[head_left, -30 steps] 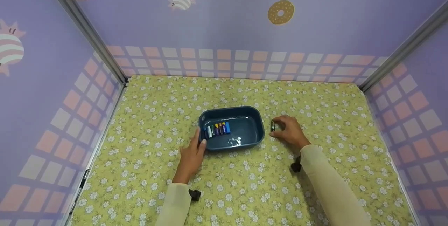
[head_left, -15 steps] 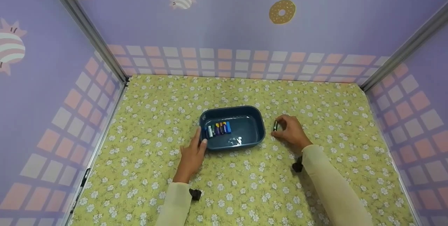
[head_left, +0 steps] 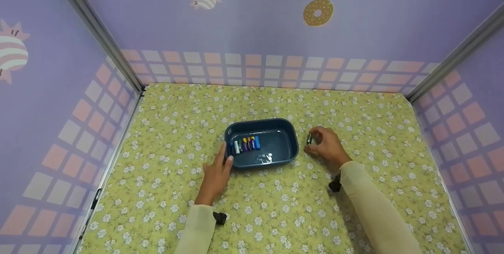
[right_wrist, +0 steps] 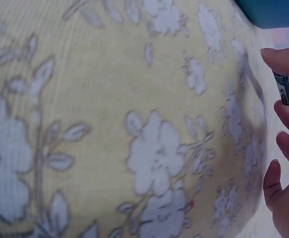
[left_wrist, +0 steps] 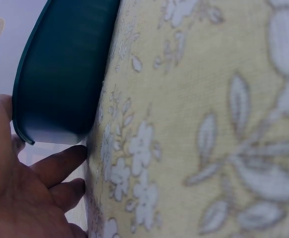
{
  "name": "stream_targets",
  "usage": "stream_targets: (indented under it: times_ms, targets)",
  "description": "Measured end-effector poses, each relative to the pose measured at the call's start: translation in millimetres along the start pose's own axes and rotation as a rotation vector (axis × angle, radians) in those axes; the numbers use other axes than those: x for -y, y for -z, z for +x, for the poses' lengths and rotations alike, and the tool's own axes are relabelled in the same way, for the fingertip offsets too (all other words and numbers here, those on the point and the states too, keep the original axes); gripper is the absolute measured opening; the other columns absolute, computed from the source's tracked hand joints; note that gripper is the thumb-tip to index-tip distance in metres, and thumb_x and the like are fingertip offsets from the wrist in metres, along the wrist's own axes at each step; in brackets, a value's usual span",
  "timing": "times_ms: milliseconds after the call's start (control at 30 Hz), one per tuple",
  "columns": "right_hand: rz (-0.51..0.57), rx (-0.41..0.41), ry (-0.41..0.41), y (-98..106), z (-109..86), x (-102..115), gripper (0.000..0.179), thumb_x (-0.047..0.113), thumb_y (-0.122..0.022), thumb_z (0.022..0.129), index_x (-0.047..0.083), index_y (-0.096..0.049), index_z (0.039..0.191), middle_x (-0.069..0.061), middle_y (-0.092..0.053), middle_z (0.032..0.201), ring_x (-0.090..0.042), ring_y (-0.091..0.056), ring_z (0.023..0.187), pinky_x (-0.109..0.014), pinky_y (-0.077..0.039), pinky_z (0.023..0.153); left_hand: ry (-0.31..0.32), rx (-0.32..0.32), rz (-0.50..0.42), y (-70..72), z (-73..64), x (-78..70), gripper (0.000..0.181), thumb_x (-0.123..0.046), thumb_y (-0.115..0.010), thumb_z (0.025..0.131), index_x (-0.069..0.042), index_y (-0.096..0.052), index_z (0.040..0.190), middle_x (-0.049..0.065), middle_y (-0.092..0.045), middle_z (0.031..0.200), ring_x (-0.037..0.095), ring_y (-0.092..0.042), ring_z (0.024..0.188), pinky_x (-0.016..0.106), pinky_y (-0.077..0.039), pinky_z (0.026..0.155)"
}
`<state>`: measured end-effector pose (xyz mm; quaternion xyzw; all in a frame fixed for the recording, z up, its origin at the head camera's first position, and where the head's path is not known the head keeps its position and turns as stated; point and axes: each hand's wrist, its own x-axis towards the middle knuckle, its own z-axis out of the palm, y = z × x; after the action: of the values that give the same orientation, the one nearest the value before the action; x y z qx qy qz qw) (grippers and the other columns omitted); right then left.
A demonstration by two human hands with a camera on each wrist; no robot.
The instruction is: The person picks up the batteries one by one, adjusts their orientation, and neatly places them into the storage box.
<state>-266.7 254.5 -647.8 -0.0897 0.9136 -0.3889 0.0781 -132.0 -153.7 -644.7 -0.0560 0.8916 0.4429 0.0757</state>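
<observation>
My left hand (head_left: 216,175) rests on the left end of a dark blue-green plastic bin (head_left: 290,158), index finger along its side and thumb at the near corner. In the left wrist view the fingers (left_wrist: 60,166) lie below the bin's rim, close to the cloth. Right of the bin, my right hand (head_left: 326,146) pinches a small dark battery (head_left: 309,139) between thumb and fingertips; the right wrist view shows its green end. Inside the bin, several coloured batteries (head_left: 245,145) lie side by side in a row toward the left, with a blue one at the right end.
Yellow flowered cloth (head_left: 252,214) covers the table around the bin. Purple walls (head_left: 256,25) with checked borders enclose the left, back and right sides. Metal posts (head_left: 96,29) stand at the corners.
The right hand has shifted slightly right with the battery, whose tilt in the fingers has changed a little. The left hand and bin look unchanged.
</observation>
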Motion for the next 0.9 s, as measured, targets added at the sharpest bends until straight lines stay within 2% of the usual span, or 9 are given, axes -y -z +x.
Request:
stream_targets:
  times_ms: [133,400,633,767,900]
  targets:
    - [-0.014,-0.014,0.031,2.2,0.8,9.8,0.058,0.036,-0.088,0.081,0.013,-0.066,0.130,-0.010,-0.059,0.123,-0.030,-0.059,0.108,-0.054,-0.052,0.090,-0.003,0.000,0.003,0.0,-0.3,0.1,0.070,-0.070,-0.027,0.103,-0.044,-0.004,0.164,0.000,-0.021,0.170,0.043,-0.031,0.152,0.066,0.017,0.121]
    - [0.004,-0.047,0.147,8.2,3.5,35.3,0.056,0.029,-0.087,0.084,0.008,-0.067,0.131,-0.011,-0.063,0.127,-0.040,-0.055,0.119,-0.058,-0.047,0.096,-0.022,-0.005,0.010,0.2,0.2,0.4,0.073,-0.070,-0.028,0.104,-0.039,-0.006,0.165,0.004,-0.024,0.170,0.043,-0.028,0.153,0.068,0.016,0.120]
    - [0.000,-0.055,0.190,9.2,9.1,53.5,0.056,0.037,-0.088,0.082,0.014,-0.068,0.129,-0.008,-0.064,0.124,-0.041,-0.057,0.119,-0.057,-0.048,0.098,-0.008,-0.005,0.015,-1.1,1.8,1.3,0.073,-0.071,-0.026,0.103,-0.040,-0.005,0.165,0.004,-0.023,0.170,0.042,-0.024,0.155,0.068,0.017,0.120]
    - [0.002,-0.053,0.244,7.5,13.2,64.9,0.052,0.033,-0.089,0.081,0.017,-0.069,0.126,-0.008,-0.067,0.122,-0.040,-0.060,0.115,-0.059,-0.048,0.099,-0.008,-0.006,0.013,-1.2,1.6,1.7,0.072,-0.071,-0.027,0.103,-0.041,-0.005,0.165,0.003,-0.023,0.170,0.041,-0.023,0.155,0.068,0.016,0.120]
    - [0.013,-0.028,0.274,5.2,15.7,76.7,0.053,0.030,-0.089,0.082,0.014,-0.068,0.128,-0.007,-0.067,0.123,-0.041,-0.061,0.115,-0.061,-0.049,0.098,-0.018,-0.013,0.016,-1.3,1.8,2.4,0.071,-0.071,-0.026,0.103,-0.042,-0.004,0.164,0.003,-0.024,0.170,0.041,-0.025,0.155,0.068,0.016,0.120]
